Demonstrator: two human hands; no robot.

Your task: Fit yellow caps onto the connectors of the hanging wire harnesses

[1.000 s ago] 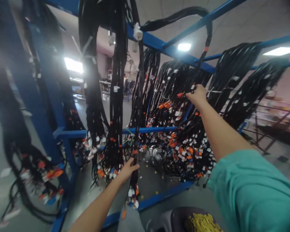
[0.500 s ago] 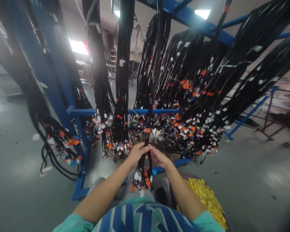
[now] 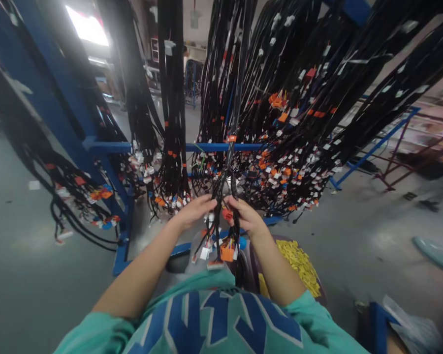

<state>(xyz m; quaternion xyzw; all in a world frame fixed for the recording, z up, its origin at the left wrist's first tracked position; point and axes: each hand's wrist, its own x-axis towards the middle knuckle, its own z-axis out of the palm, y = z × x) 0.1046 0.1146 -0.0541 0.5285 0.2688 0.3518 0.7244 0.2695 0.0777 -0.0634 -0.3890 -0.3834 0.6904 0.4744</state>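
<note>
Hands Shift from Harness Trunk to Branches

Both hands now sit lower on the wire harness [image 3: 235, 105]. Half a second earlier, they meet around the single trunk just below its orange band [image 3: 232, 138]; now they are apart, one on each side of the point where the trunk divides into branches. A second earlier, the right hand is raised toward the upper right of the blue rack [image 3: 206, 147]; now it is level with the left.

Harness position: the trunk hangs in front of the rack's crossbar, and the branch ends hang over the rack's near lower rail [image 3: 180, 250], to the right of its near left corner.

Left hand [image 3: 195, 211]: fingers bent inward, tips at the left-hand branches. Right hand [image 3: 245, 216]: fingers curled inward at the right-hand branches, beside a red connector [image 3: 228, 214]. From here I cannot tell whether either hand grips firmly or only steadies the wires.

Below the hands, an orange connector [image 3: 227, 252] and a white connector [image 3: 204, 253] hang freely. A tub [image 3: 322, 295] of yellow pieces [image 3: 297, 260] stands beside the right forearm.

Assessment: handling appears to be concentrated on the separate branches rather than the trunk.
</note>
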